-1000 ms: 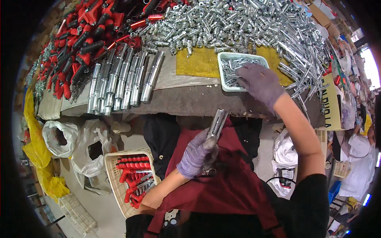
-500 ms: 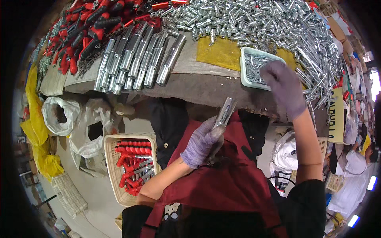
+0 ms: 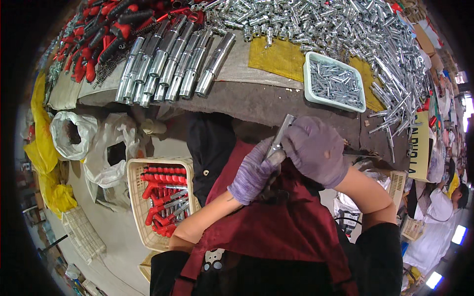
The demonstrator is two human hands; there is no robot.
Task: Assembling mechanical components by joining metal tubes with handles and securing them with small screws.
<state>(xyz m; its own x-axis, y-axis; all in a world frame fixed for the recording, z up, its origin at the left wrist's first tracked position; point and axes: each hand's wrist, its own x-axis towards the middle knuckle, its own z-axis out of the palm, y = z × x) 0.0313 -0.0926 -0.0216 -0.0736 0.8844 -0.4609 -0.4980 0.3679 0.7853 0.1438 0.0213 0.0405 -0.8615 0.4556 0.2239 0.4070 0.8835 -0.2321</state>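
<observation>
In front of my apron, my left hand [image 3: 254,172], in a purple knit glove, is wrapped round a shiny slotted metal tube [image 3: 282,130] that points up and away. My gloved right hand [image 3: 316,150] is at the tube's right side, its fingers curled and pressed together there. Whatever those fingers pinch is hidden behind the glove. Beyond them on the bench, a pale green plastic tray [image 3: 307,81] holds many small metal pins [image 3: 335,79]. Similar chrome tubes [image 3: 170,59] lie stacked side by side at the bench's left front.
Loose metal fittings [image 3: 316,24] are heaped at the back, with longer rods [image 3: 395,84] at the right. Red and black handles [image 3: 98,39] pile up at far left. Below the bench stand a cream basket [image 3: 134,197] of red-handled tools and white sacks [image 3: 111,163].
My right hand has come from the tray of pins back to the tube in my left hand. The whole tray now shows. My left hand keeps its hold, the tube slightly turned.
</observation>
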